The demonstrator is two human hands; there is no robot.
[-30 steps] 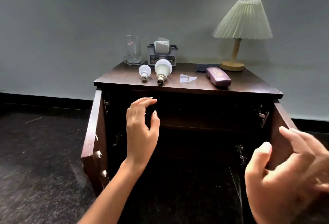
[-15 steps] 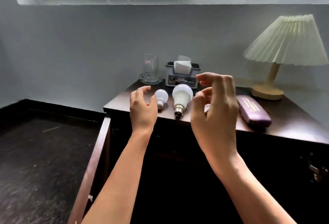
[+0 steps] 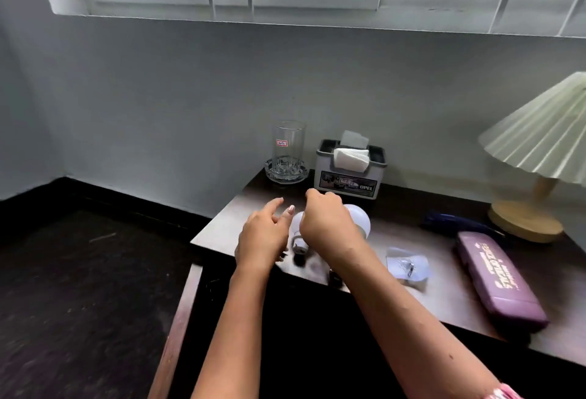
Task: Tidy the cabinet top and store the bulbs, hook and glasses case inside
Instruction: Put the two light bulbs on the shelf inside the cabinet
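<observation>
Two white bulbs lie side by side on the dark wooden cabinet top (image 3: 218, 227). My right hand (image 3: 326, 224) curls down over the large bulb (image 3: 360, 221), whose metal base (image 3: 335, 275) pokes out beside my wrist. My left hand (image 3: 263, 237) is spread open just left of the small bulb (image 3: 297, 224), its fingertips close to the bulb. The hook in its clear packet (image 3: 407, 267) lies to the right. Further right rests the purple glasses case (image 3: 498, 278). The cabinet interior below is dark.
At the back stand a glass in an ashtray (image 3: 287, 157) and a tissue box (image 3: 350, 170). A pleated lamp (image 3: 539, 161) occupies the right rear, with a dark blue object (image 3: 453, 221) beside its base. The left cabinet door (image 3: 177, 319) hangs open.
Both hands have risen from in front of the open cabinet to the bulbs. The right hand has come down onto the large bulb, and the view has moved closer.
</observation>
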